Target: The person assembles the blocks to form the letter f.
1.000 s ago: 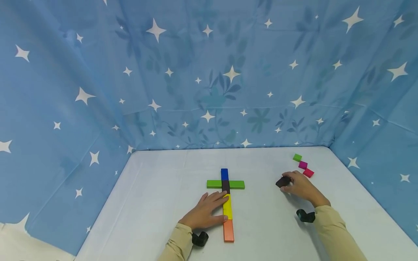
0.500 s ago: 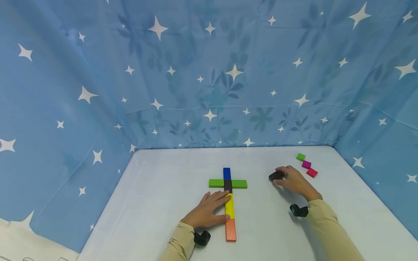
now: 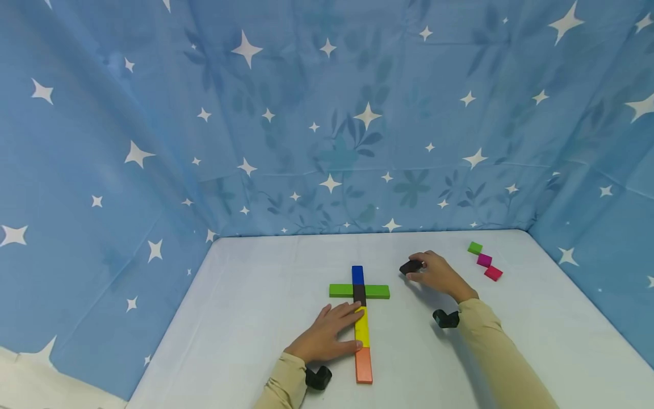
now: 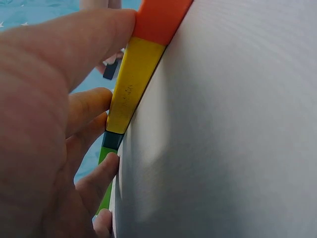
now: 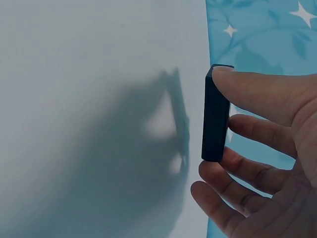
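Observation:
My right hand (image 3: pixel 440 276) pinches a black rectangular block (image 3: pixel 410 267) between thumb and fingertips. In the right wrist view the black block (image 5: pixel 216 119) is held off the white tabletop, which carries the hand's shadow. My left hand (image 3: pixel 327 334) rests with spread fingers along a yellow block (image 3: pixel 362 329), thumb near its joint with an orange block (image 3: pixel 364 366). These belong to a flat cross: a blue block (image 3: pixel 357 275) on top, a dark block (image 3: pixel 360 295) at the crossing, and a green block (image 3: pixel 340 290) and another green block (image 3: pixel 377 292) as arms.
On the back right of the white table (image 3: pixel 255 301) lie a small green block (image 3: pixel 475 247), a magenta block (image 3: pixel 484 260) and a red block (image 3: pixel 493 273) in a slanting row. A blue starry curtain (image 3: pixel 291 142) stands behind and at both sides.
My right hand has carried the black block left and slightly farther back, towards the cross and away from the three small blocks. The left hand stays on the yellow block.

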The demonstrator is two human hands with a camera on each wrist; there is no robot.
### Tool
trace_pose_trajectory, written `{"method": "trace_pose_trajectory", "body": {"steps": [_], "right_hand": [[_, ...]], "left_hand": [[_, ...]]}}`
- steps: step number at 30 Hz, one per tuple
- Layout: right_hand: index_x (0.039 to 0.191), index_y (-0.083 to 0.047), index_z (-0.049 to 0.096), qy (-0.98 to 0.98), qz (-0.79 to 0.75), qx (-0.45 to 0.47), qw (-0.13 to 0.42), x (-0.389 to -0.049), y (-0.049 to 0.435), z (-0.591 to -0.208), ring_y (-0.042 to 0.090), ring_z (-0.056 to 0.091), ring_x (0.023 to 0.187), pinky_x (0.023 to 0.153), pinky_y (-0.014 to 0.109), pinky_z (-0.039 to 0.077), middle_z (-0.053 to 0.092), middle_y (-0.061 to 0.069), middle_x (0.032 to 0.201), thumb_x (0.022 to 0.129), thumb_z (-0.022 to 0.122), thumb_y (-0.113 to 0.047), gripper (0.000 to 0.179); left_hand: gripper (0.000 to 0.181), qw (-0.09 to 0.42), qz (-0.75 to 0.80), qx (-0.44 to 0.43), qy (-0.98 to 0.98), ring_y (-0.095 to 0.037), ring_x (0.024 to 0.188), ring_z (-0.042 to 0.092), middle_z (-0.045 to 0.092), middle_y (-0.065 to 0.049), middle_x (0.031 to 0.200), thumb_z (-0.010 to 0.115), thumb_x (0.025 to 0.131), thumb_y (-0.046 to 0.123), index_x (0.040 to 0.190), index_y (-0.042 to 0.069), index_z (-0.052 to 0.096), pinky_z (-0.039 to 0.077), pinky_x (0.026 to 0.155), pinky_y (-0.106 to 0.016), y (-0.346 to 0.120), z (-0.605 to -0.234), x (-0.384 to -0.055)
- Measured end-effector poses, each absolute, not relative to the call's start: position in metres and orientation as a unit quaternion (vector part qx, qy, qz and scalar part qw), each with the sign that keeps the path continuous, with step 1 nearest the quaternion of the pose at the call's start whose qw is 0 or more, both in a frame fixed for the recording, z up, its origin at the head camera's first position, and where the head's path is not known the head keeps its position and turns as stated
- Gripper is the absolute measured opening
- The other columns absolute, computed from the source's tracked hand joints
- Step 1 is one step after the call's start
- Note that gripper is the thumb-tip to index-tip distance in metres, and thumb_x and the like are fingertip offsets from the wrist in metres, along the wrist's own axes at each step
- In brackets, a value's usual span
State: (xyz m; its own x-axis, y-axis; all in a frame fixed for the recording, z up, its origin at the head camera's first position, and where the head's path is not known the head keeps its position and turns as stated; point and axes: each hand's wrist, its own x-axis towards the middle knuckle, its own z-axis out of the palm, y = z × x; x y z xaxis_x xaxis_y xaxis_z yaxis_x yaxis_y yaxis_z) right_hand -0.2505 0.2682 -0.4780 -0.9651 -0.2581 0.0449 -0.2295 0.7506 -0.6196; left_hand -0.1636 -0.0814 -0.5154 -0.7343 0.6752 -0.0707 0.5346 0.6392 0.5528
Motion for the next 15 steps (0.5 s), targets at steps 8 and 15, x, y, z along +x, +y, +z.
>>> {"method": "trace_pose_trajectory", "body": {"steps": [8, 15], "right_hand": [[0.138, 0.011, 0.063, 0.937, -0.314, -0.15, 0.031, -0.275, 0.244, -0.477, 0.043, 0.062, 0.11, 0.097, 0.061, 0.054, 0.063, 0.029, 0.125, 0.097, 0.081, -0.02, 0.055], [0.137, 0.011, 0.064, 0.936, -0.31, -0.161, 0.035, -0.293, 0.22, -0.473, 0.041, 0.062, 0.11, 0.099, 0.059, 0.054, 0.064, 0.028, 0.126, 0.097, 0.081, -0.021, 0.055]], "left_hand": [[0.073, 0.134, 0.256, 0.34, 0.895, -0.018, 0.16, 0.025, 0.027, 0.01, 0.175, 0.058, 0.106, 0.06, 0.168, 0.026, 0.04, 0.01, 0.132, -0.051, -0.082, -0.517, -0.165], [0.072, 0.124, 0.255, 0.349, 0.893, -0.019, 0.159, 0.027, 0.029, 0.009, 0.174, 0.058, 0.106, 0.06, 0.167, 0.025, 0.042, 0.013, 0.131, -0.054, -0.083, -0.516, -0.165]]}}
